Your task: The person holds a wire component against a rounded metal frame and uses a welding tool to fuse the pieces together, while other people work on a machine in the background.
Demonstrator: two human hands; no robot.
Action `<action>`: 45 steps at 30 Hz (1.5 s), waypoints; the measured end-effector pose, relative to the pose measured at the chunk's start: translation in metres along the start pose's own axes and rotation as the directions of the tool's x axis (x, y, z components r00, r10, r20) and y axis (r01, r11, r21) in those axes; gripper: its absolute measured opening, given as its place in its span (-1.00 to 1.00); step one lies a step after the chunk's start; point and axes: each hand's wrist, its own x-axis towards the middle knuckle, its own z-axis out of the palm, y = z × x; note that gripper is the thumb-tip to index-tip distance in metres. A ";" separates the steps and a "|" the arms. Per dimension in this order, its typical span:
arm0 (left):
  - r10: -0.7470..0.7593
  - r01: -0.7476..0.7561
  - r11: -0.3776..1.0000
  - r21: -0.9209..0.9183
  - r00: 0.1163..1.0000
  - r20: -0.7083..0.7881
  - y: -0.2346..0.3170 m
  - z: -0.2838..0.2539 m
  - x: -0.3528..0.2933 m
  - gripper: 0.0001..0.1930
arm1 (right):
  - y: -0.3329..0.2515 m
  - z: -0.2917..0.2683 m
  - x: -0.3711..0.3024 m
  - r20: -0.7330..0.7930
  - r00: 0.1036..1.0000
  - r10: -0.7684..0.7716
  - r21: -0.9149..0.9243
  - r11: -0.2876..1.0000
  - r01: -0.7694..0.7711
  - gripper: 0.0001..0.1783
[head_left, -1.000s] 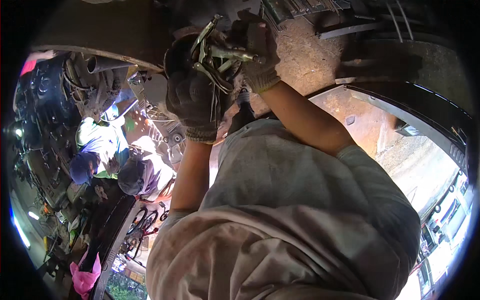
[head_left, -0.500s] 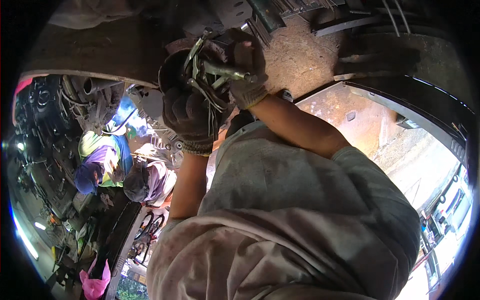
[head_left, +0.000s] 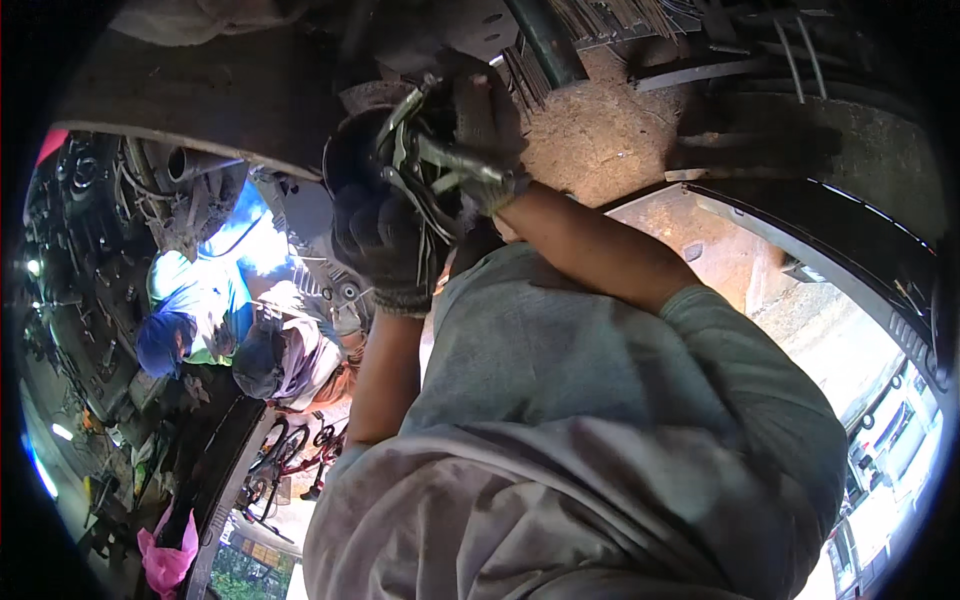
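My two hands wear dark knitted gloves and meet at the top centre. My left hand (head_left: 385, 240) has its fingers curled at the lower side of a dull grey metal tool (head_left: 410, 140). Several slim arms and a thicker bar make up this tool, which looks like locking pliers. A dark rounded metal part (head_left: 350, 150) lies right beside my left fingers. On the other side, my right hand (head_left: 490, 125) is closed around the tool's far side, with the bar crossing in front of its palm. Shadow hides most fingertips.
A broad dark metal surface (head_left: 200, 90) spans the upper left. Thin rods (head_left: 610, 20) and a dark pipe (head_left: 545, 40) lie beyond my hands, by brown ground (head_left: 600, 130). Two people (head_left: 190, 310) are at the left, near bright blue-white light. A pink bag (head_left: 168, 555) hangs lower left.
My view has shifted slightly. Both hands stay on the tool, which has tilted a little, its bar now pointing lower to the right. The light near the people has grown brighter.
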 end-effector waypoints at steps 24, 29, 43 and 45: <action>0.064 0.034 0.945 -0.325 0.956 0.287 -0.072 -0.074 -0.047 -0.55 | -0.036 -0.078 -0.055 0.308 0.903 0.301 -0.644 0.764 -0.035 -0.63; 0.197 -0.001 0.891 -0.455 0.902 0.384 -0.060 -0.080 -0.042 -0.68 | -0.047 -0.115 -0.052 0.227 0.751 0.620 -0.465 0.747 -0.476 -0.60; 0.489 -0.058 0.722 -0.690 0.748 0.449 0.047 -0.072 -0.060 -0.67 | -0.179 -0.287 -0.106 0.052 0.977 0.206 0.237 0.948 -0.213 -0.52; 0.474 -0.130 0.681 -0.721 0.829 0.298 0.086 -0.066 -0.053 -0.67 | -0.198 -0.312 -0.117 0.011 0.992 0.126 0.245 0.961 -0.125 -0.53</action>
